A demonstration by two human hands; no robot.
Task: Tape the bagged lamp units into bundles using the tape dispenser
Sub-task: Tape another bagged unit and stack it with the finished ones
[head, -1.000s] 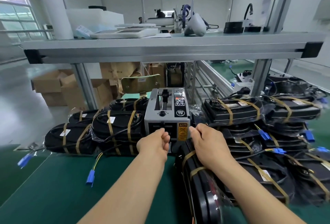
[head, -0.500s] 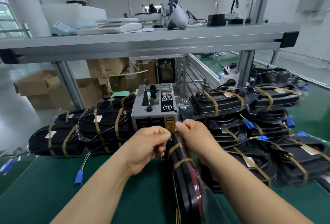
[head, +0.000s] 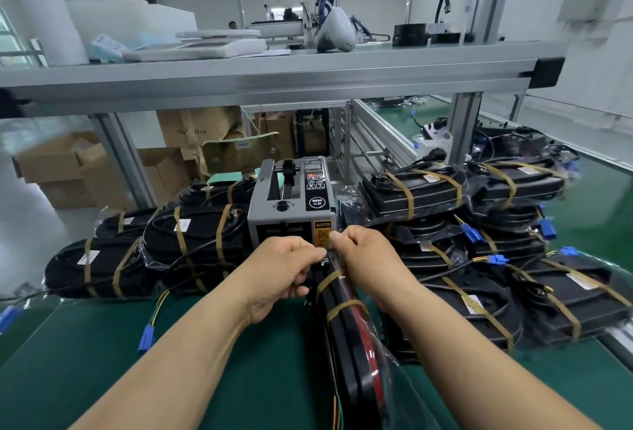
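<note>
Two tape bands [head: 345, 306] already circle the bundle [head: 359, 371], which stands on edge on the mat [head: 281, 378], its far end just in front of the dispenser [head: 291, 203]. The left hand [head: 282, 272] and right hand [head: 364, 258] both curl their fingers and pinch at that far end; whether a tape strip lies between the fingertips is too small to tell. I judge a third band is being laid. Next it needs drawing taut, wrapping down both sides and pressing flat.

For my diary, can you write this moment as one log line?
left hand: pinches lamp bundle; right hand: pinches lamp bundle; lamp bundle: on edge, two bands; tape dispenser: behind
</note>
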